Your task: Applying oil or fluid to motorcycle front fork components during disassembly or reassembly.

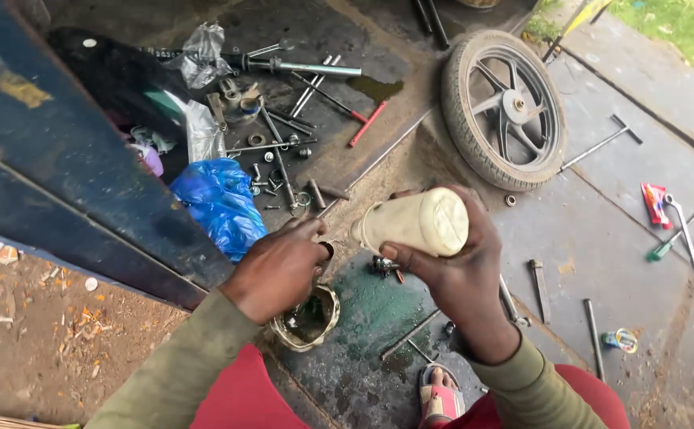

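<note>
The dark blue metal panel (61, 159) walls off my left side. My left hand (279, 270) curls closed over the rim of a dented, greasy metal bowl (309, 318) on stained concrete. My right hand (458, 270) wraps a smooth cream plastic bottle (414, 222), tipped sideways just above. Farther right, open slab lies before the spoked wheel (504, 107).

Outdoor motorcycle repair workshop: wheel (504, 109), scattered tools (287, 131), oily floor (601, 238).

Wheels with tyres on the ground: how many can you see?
1. The wheel lies flat on the concrete at upper right, beyond the right hand holding a cream bottle. More could lie outside the view.
</note>
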